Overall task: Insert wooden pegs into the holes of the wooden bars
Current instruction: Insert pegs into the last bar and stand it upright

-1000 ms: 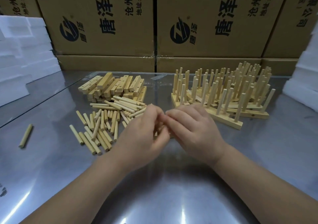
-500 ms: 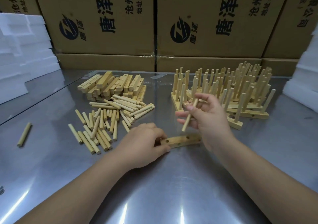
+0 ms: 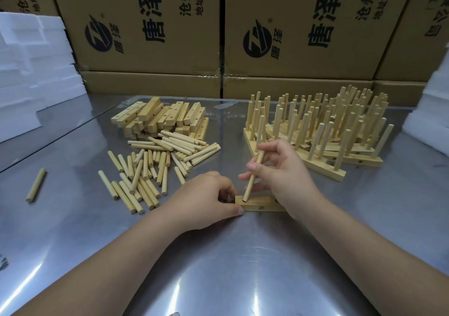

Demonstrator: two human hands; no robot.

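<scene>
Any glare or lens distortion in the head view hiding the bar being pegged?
Head view: glare streaks on the shiny metal table near the bottom edge, none over the pale wooden bar; wide-angle lens tilts the brown cardboard boxes outward; round wooden peg looks sharp.

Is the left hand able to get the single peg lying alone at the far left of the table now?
Probably yes: only the loose pegs, lying flat, are between the left hand and the single peg. But that hand holds the bar and must release it first.
</scene>
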